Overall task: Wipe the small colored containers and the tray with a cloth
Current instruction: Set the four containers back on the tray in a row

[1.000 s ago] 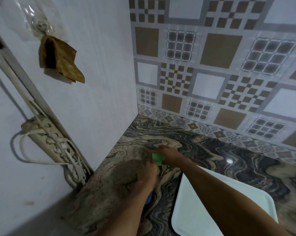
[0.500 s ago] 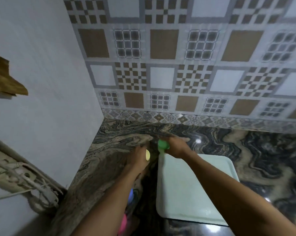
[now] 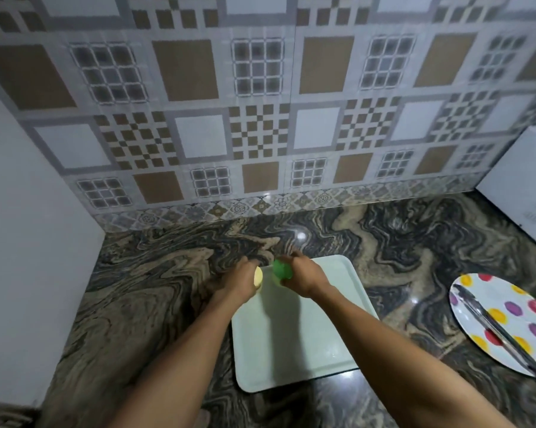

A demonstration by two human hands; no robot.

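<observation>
A pale white tray [image 3: 294, 344] lies flat on the marbled counter in front of me. My right hand [image 3: 303, 276] is closed around a small green container [image 3: 281, 269] at the tray's far left corner. My left hand [image 3: 240, 281] grips a small pale yellow container [image 3: 257, 277] just left of that, at the tray's edge. The two containers are close together, almost touching. No cloth is visible in either hand.
A white plate with coloured dots [image 3: 504, 319] sits on the counter to the right, with dark tongs [image 3: 501, 332] lying across it. A white box [image 3: 526, 186] stands at the far right against the patterned tile wall. A plain wall bounds the left.
My view has swung to the right, so the power strip and brown cloth on the left wall are out of sight. Both hands have carried the green and yellow containers to the tray's far left corner.
</observation>
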